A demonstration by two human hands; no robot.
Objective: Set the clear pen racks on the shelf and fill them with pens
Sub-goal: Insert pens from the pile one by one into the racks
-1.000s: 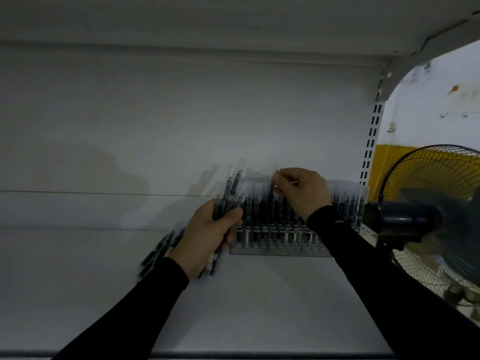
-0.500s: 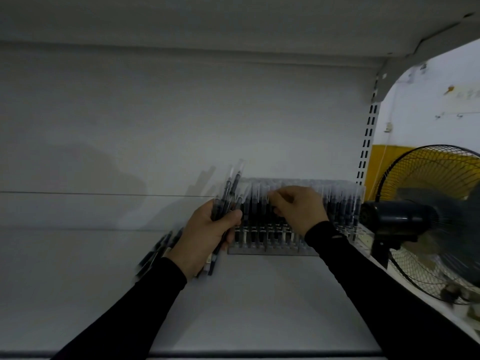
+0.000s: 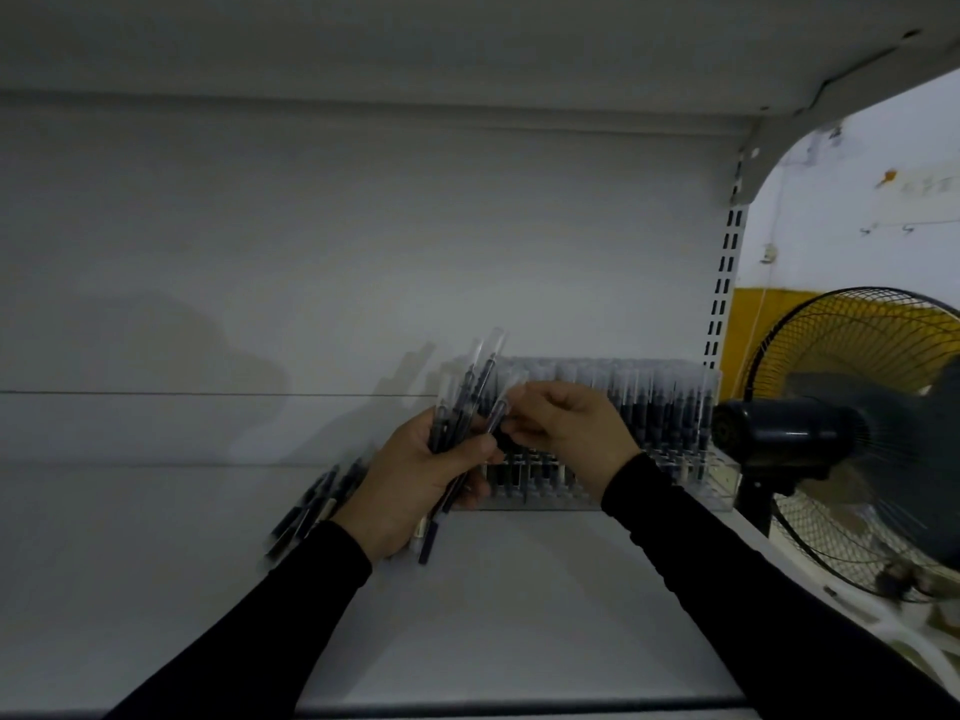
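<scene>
While the left hand [image 3: 415, 475] clasps a spare bundle of pens [image 3: 467, 407] as supply, the right hand [image 3: 571, 433], at its three o'clock, pinches one pen [image 3: 500, 413] out, seemingly for the clear rack [image 3: 675, 439].

One pen rack [image 3: 597, 439], two hands [image 3: 415, 475], one fan [image 3: 852, 439].

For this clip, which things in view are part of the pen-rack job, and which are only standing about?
Part of the job:
- clear pen rack on the shelf, holding pens
- bundle of pens gripped by left hand
- right hand pinching one pen of the bundle
- loose pens lying on the shelf

Standing about:
- fan
- slotted upright
</scene>
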